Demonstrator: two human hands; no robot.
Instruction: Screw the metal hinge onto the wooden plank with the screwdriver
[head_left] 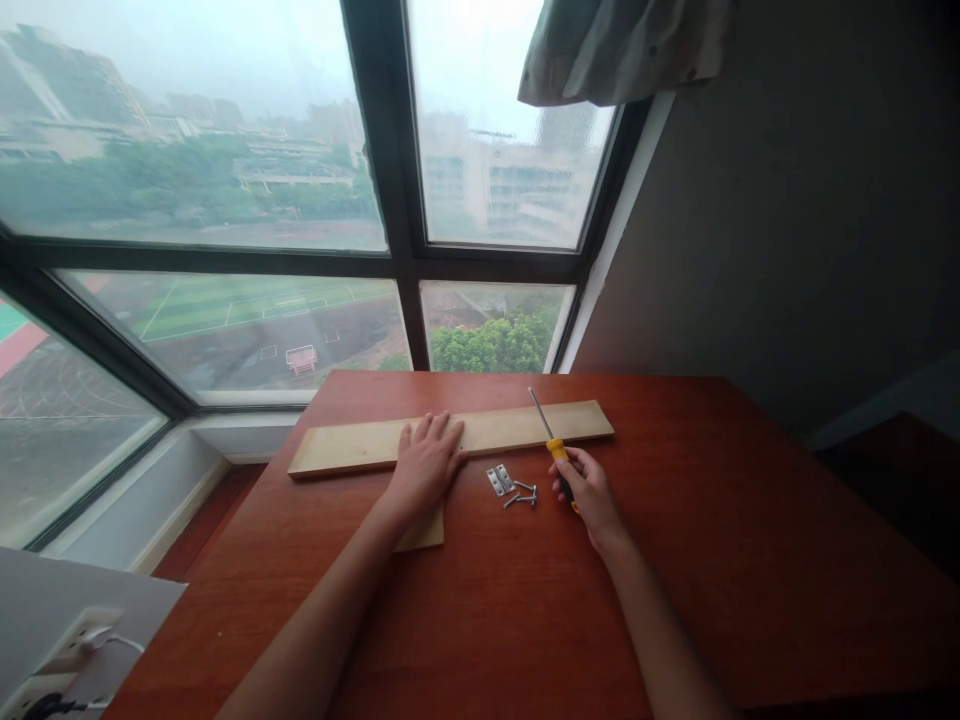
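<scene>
My left hand (429, 460) lies flat with fingers spread on a long pale wooden board (517, 428), which stretches across the far part of the table. Beneath my left wrist a second, shorter wooden piece (424, 532) shows partly; my forearm hides the rest. In my right hand (589, 485) is a screwdriver (556, 450) with a yellow and black handle, its metal shaft pointing up and away over the board. Between the two hands lie a silver hinge (500, 480) and several screws (523, 495) on the tabletop.
The reddish-brown wooden table (712, 560) stands against large dark-framed windows (405, 200). A curtain (622, 50) hangs at the upper right beside a dark wall. Sockets with plugged-in cords (82, 640) sit at the lower left, past the table's left edge.
</scene>
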